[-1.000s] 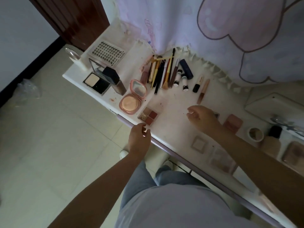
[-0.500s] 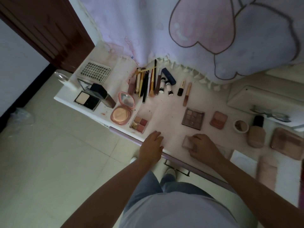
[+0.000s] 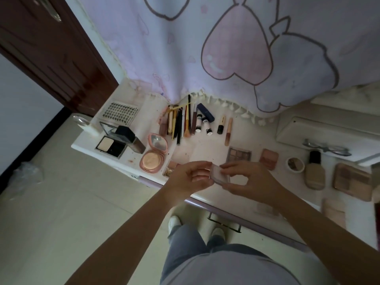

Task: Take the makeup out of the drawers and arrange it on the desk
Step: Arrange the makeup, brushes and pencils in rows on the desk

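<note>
Two hands, left hand (image 3: 190, 177) and right hand (image 3: 249, 179), both pinching small clear compact (image 3: 220, 175) above desk (image 3: 205, 149).

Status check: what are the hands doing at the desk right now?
Left hand and right hand both pinch a small clear compact above the desk front edge. Round pink compact beside; nothing blocking.

Two hands, the left hand (image 3: 190, 177) and the right hand (image 3: 249, 181), were over the counter (image 3: 203, 149). Two round open compacts lay there: one pink (image 3: 153, 154), one small white (image 3: 295, 164). One black square compact (image 3: 111, 139) sat at the far left. Two white tubes (image 3: 203, 125) lay side by side. One eyeshadow palette (image 3: 239, 154), one blush (image 3: 268, 159), one foundation bottle (image 3: 314, 170) and one lash tray (image 3: 120, 112) were there; the pencils and brushes (image 3: 178, 122) overlapped too much to count.
</note>
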A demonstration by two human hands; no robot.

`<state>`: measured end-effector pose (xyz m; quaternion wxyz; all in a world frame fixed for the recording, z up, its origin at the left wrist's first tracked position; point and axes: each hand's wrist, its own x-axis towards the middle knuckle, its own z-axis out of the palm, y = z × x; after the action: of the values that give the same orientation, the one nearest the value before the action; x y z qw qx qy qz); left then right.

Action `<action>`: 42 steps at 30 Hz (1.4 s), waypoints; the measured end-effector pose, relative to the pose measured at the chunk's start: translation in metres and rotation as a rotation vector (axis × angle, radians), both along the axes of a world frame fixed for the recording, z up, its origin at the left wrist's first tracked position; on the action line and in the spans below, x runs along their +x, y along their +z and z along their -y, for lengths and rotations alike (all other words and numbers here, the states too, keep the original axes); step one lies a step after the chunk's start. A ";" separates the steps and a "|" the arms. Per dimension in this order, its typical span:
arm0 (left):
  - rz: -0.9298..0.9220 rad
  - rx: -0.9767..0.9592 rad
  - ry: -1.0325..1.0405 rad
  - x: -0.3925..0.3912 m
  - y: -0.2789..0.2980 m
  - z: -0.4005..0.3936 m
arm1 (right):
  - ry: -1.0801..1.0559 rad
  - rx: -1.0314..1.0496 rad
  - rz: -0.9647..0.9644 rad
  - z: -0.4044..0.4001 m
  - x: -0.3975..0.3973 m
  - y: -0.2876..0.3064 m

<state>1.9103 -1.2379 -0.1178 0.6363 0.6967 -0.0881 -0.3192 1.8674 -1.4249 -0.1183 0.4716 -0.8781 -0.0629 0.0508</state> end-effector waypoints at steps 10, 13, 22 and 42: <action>0.056 -0.217 0.182 -0.004 0.021 0.001 | 0.037 0.205 0.056 -0.001 0.000 0.021; 0.065 -0.263 0.210 -0.005 0.025 0.004 | 0.059 0.225 0.059 0.001 0.000 0.028; 0.002 -0.317 0.333 -0.009 0.022 0.013 | -0.215 0.278 0.151 -0.003 -0.004 0.026; -0.099 -0.172 0.278 -0.032 0.011 0.000 | -0.263 0.337 -0.111 -0.024 -0.016 0.017</action>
<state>1.8787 -1.2378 -0.1064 0.7354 0.6284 0.0137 -0.2533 1.8516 -1.4006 -0.1010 0.6172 -0.7832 0.0706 0.0259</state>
